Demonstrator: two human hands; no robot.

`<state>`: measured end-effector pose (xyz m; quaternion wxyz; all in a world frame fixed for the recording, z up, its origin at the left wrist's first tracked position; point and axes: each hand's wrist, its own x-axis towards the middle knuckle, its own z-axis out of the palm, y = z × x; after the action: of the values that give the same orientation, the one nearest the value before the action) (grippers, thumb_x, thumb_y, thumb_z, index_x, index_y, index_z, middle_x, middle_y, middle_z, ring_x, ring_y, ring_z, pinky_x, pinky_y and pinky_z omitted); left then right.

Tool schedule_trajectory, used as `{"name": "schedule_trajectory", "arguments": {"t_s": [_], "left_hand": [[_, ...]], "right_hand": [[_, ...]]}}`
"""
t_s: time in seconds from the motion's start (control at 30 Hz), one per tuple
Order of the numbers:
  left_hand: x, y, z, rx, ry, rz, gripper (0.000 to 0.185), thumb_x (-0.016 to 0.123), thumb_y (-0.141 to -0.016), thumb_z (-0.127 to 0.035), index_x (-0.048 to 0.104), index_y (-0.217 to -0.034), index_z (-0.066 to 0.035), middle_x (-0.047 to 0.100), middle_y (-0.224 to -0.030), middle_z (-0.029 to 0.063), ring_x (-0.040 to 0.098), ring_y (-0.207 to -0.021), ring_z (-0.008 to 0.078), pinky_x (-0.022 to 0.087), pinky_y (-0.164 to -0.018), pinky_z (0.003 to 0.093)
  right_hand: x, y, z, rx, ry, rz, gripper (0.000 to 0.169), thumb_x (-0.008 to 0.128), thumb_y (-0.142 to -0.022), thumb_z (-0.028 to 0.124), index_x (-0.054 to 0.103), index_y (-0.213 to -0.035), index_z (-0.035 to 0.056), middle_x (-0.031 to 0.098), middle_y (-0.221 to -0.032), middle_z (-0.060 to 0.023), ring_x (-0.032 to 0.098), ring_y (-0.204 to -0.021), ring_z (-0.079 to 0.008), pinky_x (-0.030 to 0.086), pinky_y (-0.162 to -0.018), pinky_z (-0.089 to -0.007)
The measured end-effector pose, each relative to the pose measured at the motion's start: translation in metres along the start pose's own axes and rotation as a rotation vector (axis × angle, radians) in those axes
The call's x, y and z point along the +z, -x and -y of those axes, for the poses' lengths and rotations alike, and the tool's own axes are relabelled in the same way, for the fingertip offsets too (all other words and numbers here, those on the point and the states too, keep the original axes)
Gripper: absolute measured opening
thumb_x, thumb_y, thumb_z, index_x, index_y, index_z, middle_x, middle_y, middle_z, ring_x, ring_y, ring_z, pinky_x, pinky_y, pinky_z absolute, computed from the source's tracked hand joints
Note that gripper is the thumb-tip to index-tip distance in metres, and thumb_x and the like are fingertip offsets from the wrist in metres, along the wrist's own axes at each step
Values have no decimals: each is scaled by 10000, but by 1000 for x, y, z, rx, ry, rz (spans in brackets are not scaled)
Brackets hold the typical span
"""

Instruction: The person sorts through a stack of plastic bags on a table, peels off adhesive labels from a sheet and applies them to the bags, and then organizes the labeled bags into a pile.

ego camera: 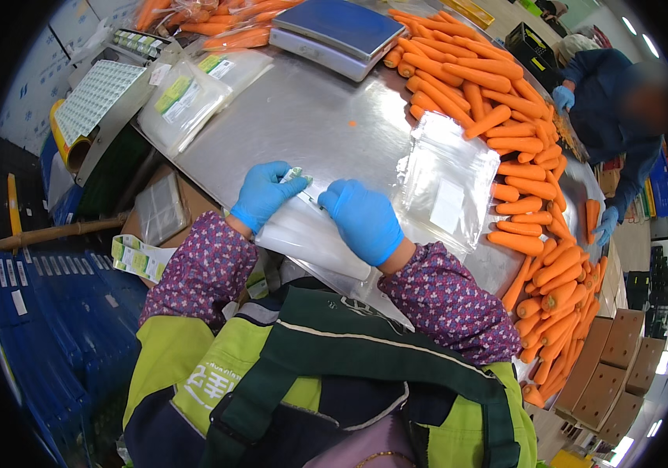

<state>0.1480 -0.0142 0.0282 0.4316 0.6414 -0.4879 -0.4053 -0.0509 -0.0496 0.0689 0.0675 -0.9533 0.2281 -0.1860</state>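
Observation:
My left hand, in a blue glove, pinches a small white and green printed piece, perhaps a label or a bag's printed corner. Facing it, my right hand has its gloved fingers curled on the edge of a whitish plastic film or bag. This film hangs between the hands over the near edge of the steel table. Just right of my right hand lies a stack of clear plastic bags with a white patch. The right fingertips are partly hidden.
Loose carrots are heaped along the table's right side. A weighing scale stands at the back, near bagged carrots. Labelled bags lie left; a label strip hangs beside blue crates. A gloved co-worker stands right.

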Motion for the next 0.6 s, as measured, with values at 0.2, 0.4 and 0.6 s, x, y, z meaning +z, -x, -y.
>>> {"name": "schedule_trajectory", "arguments": {"t_s": [0.2, 0.4, 0.6], "left_hand": [[-11, -16, 20, -31, 13, -43, 272, 708, -767, -242, 653, -910, -18, 609, -779, 61, 516, -711, 104, 439, -664, 252], [-12, -19, 19, 249, -142, -329, 289, 663, -807, -157, 610, -1070, -48, 607, -912, 58, 537, -803, 117, 459, -742, 270], [75, 26, -30, 379, -90, 332, 119, 669, -800, -132, 637, -789, -18, 563, -684, 35, 507, -608, 110, 422, -571, 248]], "right_hand": [[-17, 50, 0, 224, -481, -236, 192, 643, -742, 6, 620, -914, 88, 602, -857, -91, 604, -778, -262, 482, -652, -307], [-21, 167, -36, 1130, -1054, -514, 169, 702, -763, 82, 622, -868, -24, 603, -687, -28, 569, -611, -71, 444, -496, -200], [4, 238, -40, 1481, -828, -417, 196, 734, -733, 162, 641, -757, -8, 603, -622, -22, 513, -522, -54, 407, -455, -204]]}}
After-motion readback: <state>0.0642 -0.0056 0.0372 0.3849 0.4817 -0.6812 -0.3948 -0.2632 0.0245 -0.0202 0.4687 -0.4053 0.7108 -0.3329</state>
